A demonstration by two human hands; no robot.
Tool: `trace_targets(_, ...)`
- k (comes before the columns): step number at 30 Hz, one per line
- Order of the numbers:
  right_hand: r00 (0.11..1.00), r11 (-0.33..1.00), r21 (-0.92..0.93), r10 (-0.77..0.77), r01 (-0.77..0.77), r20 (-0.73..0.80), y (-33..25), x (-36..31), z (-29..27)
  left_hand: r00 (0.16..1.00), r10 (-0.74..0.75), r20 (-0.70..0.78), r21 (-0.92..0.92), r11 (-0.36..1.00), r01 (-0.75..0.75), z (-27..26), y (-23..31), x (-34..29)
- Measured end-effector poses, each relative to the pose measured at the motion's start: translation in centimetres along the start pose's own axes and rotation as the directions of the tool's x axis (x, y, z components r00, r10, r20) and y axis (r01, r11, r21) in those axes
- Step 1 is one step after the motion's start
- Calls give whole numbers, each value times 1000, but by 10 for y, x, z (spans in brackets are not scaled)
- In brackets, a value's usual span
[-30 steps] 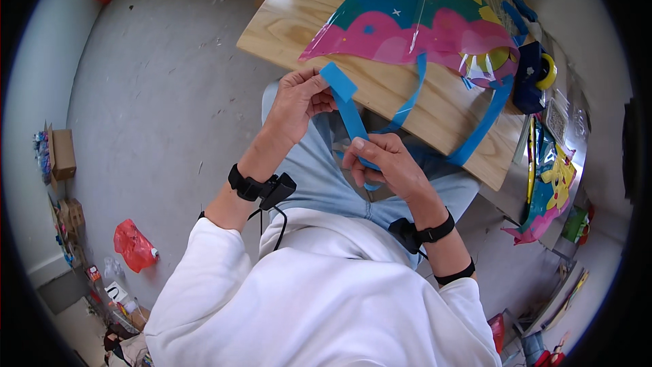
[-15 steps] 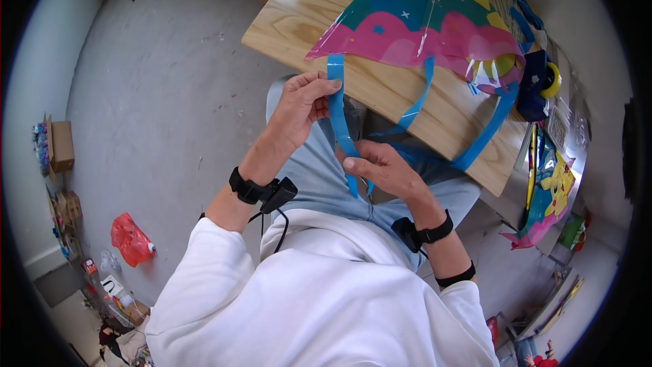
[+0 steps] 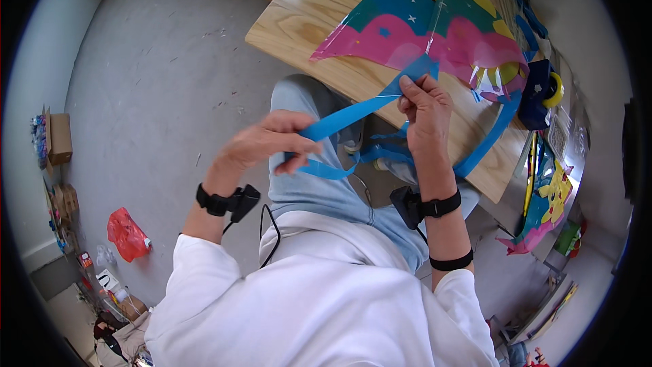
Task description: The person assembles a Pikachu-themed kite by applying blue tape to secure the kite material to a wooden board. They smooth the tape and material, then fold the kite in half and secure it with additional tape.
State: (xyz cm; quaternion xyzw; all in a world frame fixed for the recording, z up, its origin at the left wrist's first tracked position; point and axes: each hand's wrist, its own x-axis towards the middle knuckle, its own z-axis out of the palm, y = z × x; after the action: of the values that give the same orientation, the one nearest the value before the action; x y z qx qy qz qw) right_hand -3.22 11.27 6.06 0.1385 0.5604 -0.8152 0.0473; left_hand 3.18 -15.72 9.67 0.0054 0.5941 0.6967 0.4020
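Note:
A blue ribbon (image 3: 354,116) runs on a slant between my hands, over my knees. My right hand (image 3: 429,110) pinches its upper part at the near edge of a teal and pink kite (image 3: 390,35). Lower and to the left, my left hand (image 3: 268,139), a little blurred, has its fingers closed round the ribbon. From there a loose length loops back toward my lap. The kite lies flat on a wooden table (image 3: 292,26). Another blue strip (image 3: 494,137) hangs over the table's right part.
A dark blue tape dispenser (image 3: 536,95) with a yellow roll stands at the table's right. Beyond it lies a second kite (image 3: 549,197) with a yellow figure. On the grey floor at left are a red plastic bag (image 3: 128,234) and a cardboard box (image 3: 58,138).
My right hand has moved up to the kite's near edge with the ribbon. My left hand has shifted down and left, and the ribbon between them now slants instead of hanging.

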Motion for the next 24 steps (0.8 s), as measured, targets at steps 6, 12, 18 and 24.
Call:
trace_targets(6, 995, 995, 23, 98, -98, 1, 26, 5, 11, 789, -123, -602, 426, 786, 447, -89, -40, -91)
trace_targets(12, 968, 976, -154, 182, -156, 170, 63, -4, 42, 764, 229, -603, 649, 698, 303, -63, -59, -74)
trace_targets(18, 952, 975, -127, 207, -182, 225, 74, 0, 52, 860, 291, -418, 103, 956, -274, -11, -38, 57)
trace_targets(24, 965, 948, -264, 222, -180, 137, 68, 31, 47, 868, 188, -459, -119, 956, -270, -20, -42, 98)
